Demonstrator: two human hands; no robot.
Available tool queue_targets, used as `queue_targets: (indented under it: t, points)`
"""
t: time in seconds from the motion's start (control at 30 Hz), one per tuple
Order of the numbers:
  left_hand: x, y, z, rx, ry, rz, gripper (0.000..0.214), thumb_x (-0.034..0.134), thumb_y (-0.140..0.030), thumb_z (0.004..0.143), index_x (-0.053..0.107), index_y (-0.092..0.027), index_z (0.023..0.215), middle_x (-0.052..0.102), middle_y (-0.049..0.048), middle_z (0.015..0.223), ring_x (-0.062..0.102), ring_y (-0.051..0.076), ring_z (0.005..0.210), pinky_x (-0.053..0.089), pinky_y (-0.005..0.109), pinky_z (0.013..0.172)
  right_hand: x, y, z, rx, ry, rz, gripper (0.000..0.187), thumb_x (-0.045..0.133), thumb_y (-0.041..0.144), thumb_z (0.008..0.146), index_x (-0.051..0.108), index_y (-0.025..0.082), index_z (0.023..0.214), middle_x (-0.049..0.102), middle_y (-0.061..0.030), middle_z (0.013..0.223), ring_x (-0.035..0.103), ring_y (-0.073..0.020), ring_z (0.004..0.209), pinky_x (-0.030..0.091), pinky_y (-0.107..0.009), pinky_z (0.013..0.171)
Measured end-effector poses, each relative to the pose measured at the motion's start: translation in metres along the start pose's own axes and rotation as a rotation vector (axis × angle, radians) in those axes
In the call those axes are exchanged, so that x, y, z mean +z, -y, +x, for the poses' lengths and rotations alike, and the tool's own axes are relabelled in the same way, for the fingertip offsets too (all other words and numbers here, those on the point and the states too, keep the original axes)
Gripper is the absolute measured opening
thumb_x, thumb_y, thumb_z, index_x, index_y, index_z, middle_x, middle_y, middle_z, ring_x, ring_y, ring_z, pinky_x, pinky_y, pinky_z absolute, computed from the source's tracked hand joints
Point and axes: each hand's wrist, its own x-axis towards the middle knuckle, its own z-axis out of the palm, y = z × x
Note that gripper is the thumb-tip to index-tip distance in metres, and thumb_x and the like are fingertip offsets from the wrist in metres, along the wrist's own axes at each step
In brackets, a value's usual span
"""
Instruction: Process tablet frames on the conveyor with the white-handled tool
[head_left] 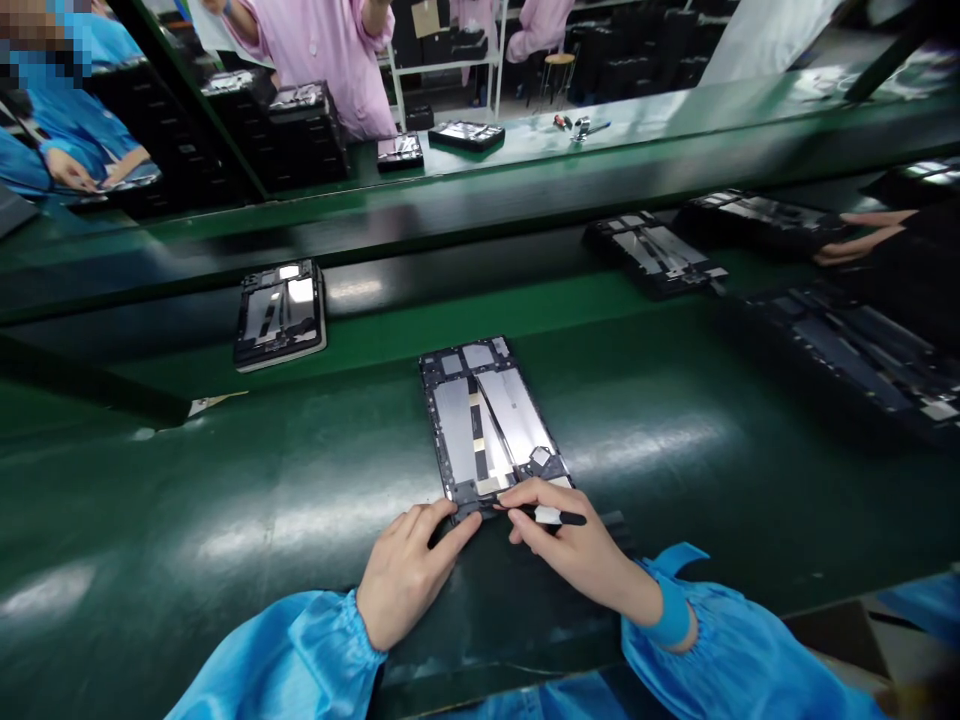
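Note:
An opened tablet (491,420) lies on the green bench in front of me, its inner side up, with silver panels and a dark flex strip showing. My left hand (412,565) grips the near left corner of the tablet, index finger at the side and thumb on the near edge. Between the thumb and fingers of my right hand (574,545) is a slim black-and-white pen-like tool (551,516). It points left at the tablet's near edge; its tip is too small to make out. A blue band circles my right wrist.
Another opened tablet stack (281,315) sits at the back left. More tablets (652,250) lie on the right, where a co-worker's hand (862,235) reaches in. A dark post (97,385) stands left. Across the line are black tray stacks (307,135) and people in smocks.

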Motion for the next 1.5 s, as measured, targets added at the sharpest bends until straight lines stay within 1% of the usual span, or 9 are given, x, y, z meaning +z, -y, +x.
queue_targets:
  t: [0.23, 0.43, 0.7, 0.8, 0.93, 1.13, 1.23, 1.37, 1.5]
  points:
    - [-0.001, 0.001, 0.000, 0.008, 0.002, -0.010, 0.036, 0.046, -0.012, 0.095, 0.056, -0.021, 0.128, 0.056, 0.0119, 0.113, 0.057, 0.021, 0.090, 0.054, 0.035, 0.072, 0.000, -0.003, -0.002, -0.018, 0.039, -0.018, 0.016, 0.053, 0.025, 0.095, 0.068, 0.021, 0.099, 0.072, -0.0048, 0.096, 0.070, -0.0175, 0.075, 0.057, -0.028, 0.067]
    - [0.001, 0.001, -0.001, 0.003, 0.012, -0.005, 0.039, 0.046, -0.010, 0.093, 0.056, -0.022, 0.129, 0.057, 0.0115, 0.112, 0.057, 0.021, 0.090, 0.054, 0.036, 0.072, -0.013, -0.007, -0.003, 0.014, -0.030, -0.077, 0.013, 0.054, 0.024, 0.092, 0.067, 0.020, 0.091, 0.067, 0.0011, 0.065, 0.066, -0.0149, 0.059, 0.052, -0.024, 0.057]
    - [0.000, 0.005, -0.004, 0.035, -0.018, 0.023, 0.037, 0.044, -0.011, 0.096, 0.059, -0.023, 0.127, 0.058, 0.0123, 0.117, 0.060, 0.021, 0.093, 0.055, 0.035, 0.073, -0.015, -0.011, -0.004, 0.040, -0.056, -0.039, 0.017, 0.054, 0.029, 0.092, 0.067, 0.019, 0.093, 0.067, 0.0004, 0.060, 0.063, -0.0135, 0.048, 0.047, -0.022, 0.046]
    - [-0.002, 0.007, -0.005, 0.047, -0.043, 0.011, 0.032, 0.045, -0.013, 0.097, 0.061, -0.023, 0.123, 0.060, 0.0112, 0.115, 0.062, 0.020, 0.094, 0.055, 0.033, 0.074, -0.010, -0.006, -0.004, 0.015, -0.004, -0.009, 0.017, 0.055, 0.029, 0.093, 0.068, 0.019, 0.097, 0.071, -0.0018, 0.070, 0.065, -0.0137, 0.052, 0.052, -0.023, 0.050]
    - [-0.002, 0.007, -0.004, 0.041, -0.058, 0.000, 0.030, 0.046, -0.014, 0.097, 0.062, -0.023, 0.122, 0.061, 0.0109, 0.113, 0.062, 0.020, 0.094, 0.056, 0.033, 0.074, -0.002, -0.002, -0.003, -0.041, 0.084, 0.001, 0.015, 0.055, 0.025, 0.093, 0.069, 0.021, 0.099, 0.073, -0.0049, 0.098, 0.071, -0.0173, 0.075, 0.058, -0.028, 0.068]
    - [-0.002, 0.007, -0.002, 0.040, -0.071, -0.016, 0.030, 0.046, -0.014, 0.097, 0.062, -0.022, 0.121, 0.062, 0.0108, 0.112, 0.061, 0.019, 0.094, 0.055, 0.033, 0.073, -0.003, 0.001, -0.002, -0.090, 0.151, -0.059, 0.015, 0.054, 0.020, 0.093, 0.068, 0.022, 0.100, 0.073, -0.0023, 0.094, 0.070, -0.0182, 0.081, 0.057, -0.029, 0.077]
    - [-0.002, 0.009, -0.002, 0.049, -0.076, -0.021, 0.029, 0.047, -0.014, 0.097, 0.062, -0.021, 0.120, 0.062, 0.0111, 0.112, 0.061, 0.020, 0.094, 0.055, 0.034, 0.074, -0.004, 0.003, -0.001, -0.063, 0.153, -0.059, 0.013, 0.055, 0.022, 0.093, 0.067, 0.022, 0.099, 0.072, -0.0020, 0.091, 0.070, -0.0176, 0.078, 0.057, -0.028, 0.073]
    - [-0.004, -0.001, -0.004, 0.108, -0.083, -0.049, 0.030, 0.047, -0.012, 0.096, 0.060, -0.018, 0.123, 0.063, 0.0105, 0.114, 0.059, 0.020, 0.102, 0.052, 0.032, 0.079, -0.010, 0.002, -0.004, 0.091, 0.128, 0.063, 0.014, 0.058, 0.029, 0.092, 0.065, 0.020, 0.099, 0.070, -0.0025, 0.085, 0.069, -0.0156, 0.070, 0.056, -0.023, 0.056]
    - [-0.002, -0.021, -0.006, 0.175, 0.058, -0.062, 0.032, 0.048, -0.015, 0.096, 0.058, -0.021, 0.126, 0.062, 0.0088, 0.121, 0.058, 0.020, 0.106, 0.050, 0.032, 0.081, -0.022, -0.008, -0.008, 0.189, 0.069, 0.162, 0.020, 0.062, 0.038, 0.089, 0.063, 0.019, 0.095, 0.066, 0.0003, 0.071, 0.062, -0.0116, 0.054, 0.052, -0.021, 0.048]
